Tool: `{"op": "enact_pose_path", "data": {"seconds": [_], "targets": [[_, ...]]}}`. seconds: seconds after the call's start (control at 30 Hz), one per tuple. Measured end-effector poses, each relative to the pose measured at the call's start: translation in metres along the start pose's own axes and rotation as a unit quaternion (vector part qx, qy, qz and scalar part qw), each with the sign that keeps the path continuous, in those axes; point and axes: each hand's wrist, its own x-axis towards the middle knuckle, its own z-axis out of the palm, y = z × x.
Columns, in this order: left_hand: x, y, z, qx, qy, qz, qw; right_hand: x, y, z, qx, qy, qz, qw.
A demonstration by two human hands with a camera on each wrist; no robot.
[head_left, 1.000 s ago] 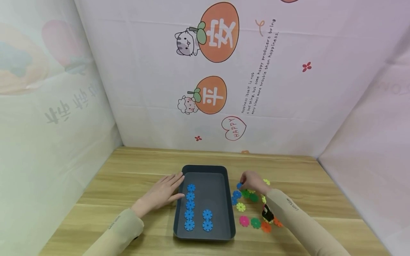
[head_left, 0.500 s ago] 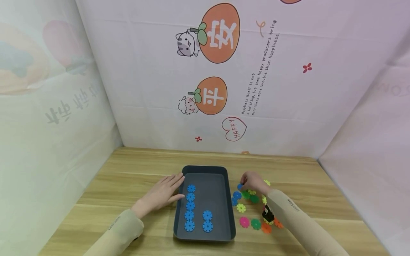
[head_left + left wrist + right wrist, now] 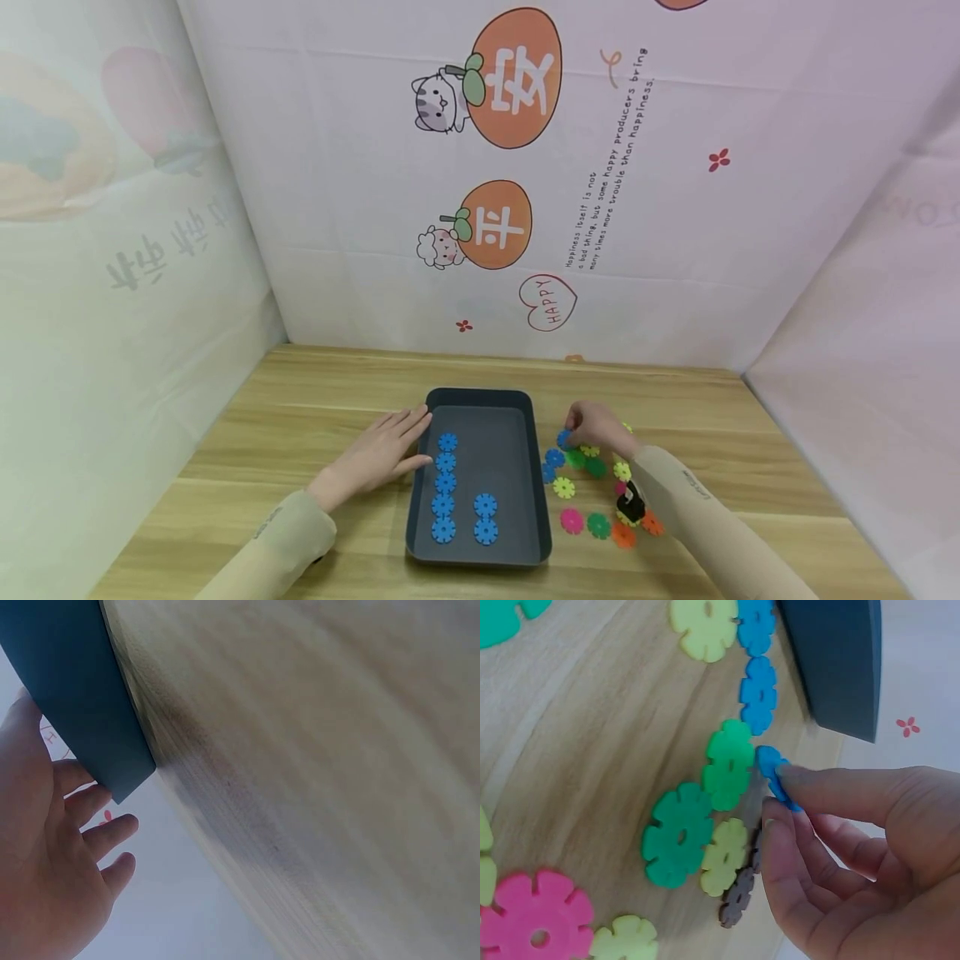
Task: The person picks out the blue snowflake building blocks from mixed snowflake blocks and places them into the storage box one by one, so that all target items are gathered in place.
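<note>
My right hand (image 3: 597,427) pinches a blue notched disc (image 3: 774,772) between thumb and fingertips; in the right wrist view the disc is tilted, close to the table. Two more blue discs (image 3: 758,694) lie beside the tray's right wall. The fingers of my left hand (image 3: 378,450) lie relaxed against the left edge of the dark grey tray (image 3: 483,425), seen at its outer wall in the left wrist view. In the tray, a column of several blue discs (image 3: 446,481) runs down the left, and two blue discs (image 3: 485,504) sit to their right.
Right of the tray lie loose green discs (image 3: 679,834), yellow discs (image 3: 564,487), pink discs (image 3: 572,522), orange discs (image 3: 623,535) and dark brown discs (image 3: 737,898). A black wrist device (image 3: 630,502) hangs under the right sleeve. A printed white cloth (image 3: 360,167) stands behind the table.
My right hand has shifted slightly to the right, and more of the blue disc shows at its fingertips. The left hand and the tray have stayed put.
</note>
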Motion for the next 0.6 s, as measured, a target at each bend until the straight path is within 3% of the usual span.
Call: {"op": "enact_pose_path", "data": {"seconds": [0.33,0.6], "targets": [[0.000,0.000,-0.001,0.003,-0.003,-0.004,1.0000,-0.009,-0.005,-0.013,0.057,-0.020,-0.037,0.9975],[0.000,0.001,-0.001,0.003,-0.003,-0.004,1.0000,-0.011,-0.022,-0.021,0.058,-0.013,-0.051,0.9969]]}}
